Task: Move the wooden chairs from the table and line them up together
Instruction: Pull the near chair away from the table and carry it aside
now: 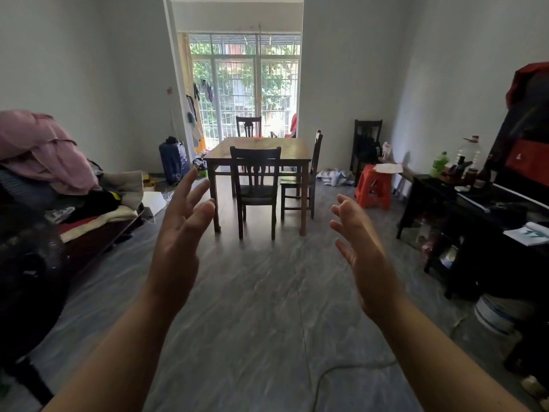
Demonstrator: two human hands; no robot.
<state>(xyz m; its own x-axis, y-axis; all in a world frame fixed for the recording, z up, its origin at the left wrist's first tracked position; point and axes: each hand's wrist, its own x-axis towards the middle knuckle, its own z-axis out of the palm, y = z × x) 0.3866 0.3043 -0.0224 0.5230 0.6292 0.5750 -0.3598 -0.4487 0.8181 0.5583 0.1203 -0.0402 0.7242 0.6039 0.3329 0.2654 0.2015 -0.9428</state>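
A square wooden table [294, 151] stands in the middle of the room, some way ahead. A dark wooden chair [256, 179] is tucked at its near side, back toward me. A second chair [309, 176] stands at the table's right side, and a third chair [249, 126] at the far side by the window. A fourth dark chair [367, 144] rests against the right wall with dark things on its seat. My left hand [181, 233] and my right hand [361, 251] are raised in front of me, fingers spread, holding nothing, well short of the chairs.
A bench piled with clothes [44, 162] lines the left wall. A blue suitcase [173, 159] stands near the window. An orange plastic stool [372, 187] and a dark sideboard with bottles [463, 203] are on the right. A cable [350, 370] lies on the grey floor.
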